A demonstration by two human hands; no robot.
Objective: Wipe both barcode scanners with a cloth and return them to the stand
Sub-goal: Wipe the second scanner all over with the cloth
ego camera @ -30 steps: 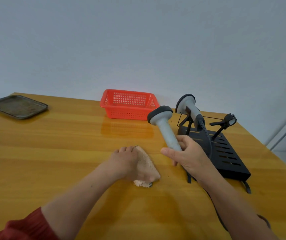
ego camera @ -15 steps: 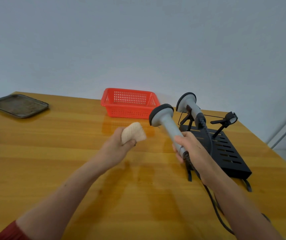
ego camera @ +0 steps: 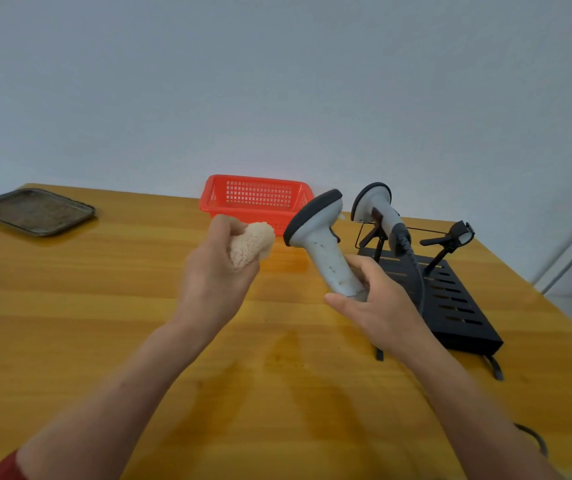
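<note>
scanner (ego camera: 322, 244) first: our right hand (ego camera: 378, 303) is wrapped round the butt of its handle, fingers curled behind and thumb across the front, holding it clear above the table (ego camera: 104, 323), just in front of the stand (ego camera: 450, 299). our left hand (ego camera: 215, 275) is closed on the cloth (ego camera: 251, 245), bunched into a wad that pokes out past the fingers, just beside the scanner's head but not touching it. from the palm the long axis runs up and away, leaning left, so the dark-rimmed head tops it and tips toward the cloth. we judge the wiping of this unit is about to begin: the next move calls for bringing the wad onto head and handle while the right hand steadies and turns it. the second scanner (ego camera: 376, 206) rests head-up on the stand's left cradle. the right cradle (ego camera: 457, 235) is vacant, and we take it for this one's place.
</note>
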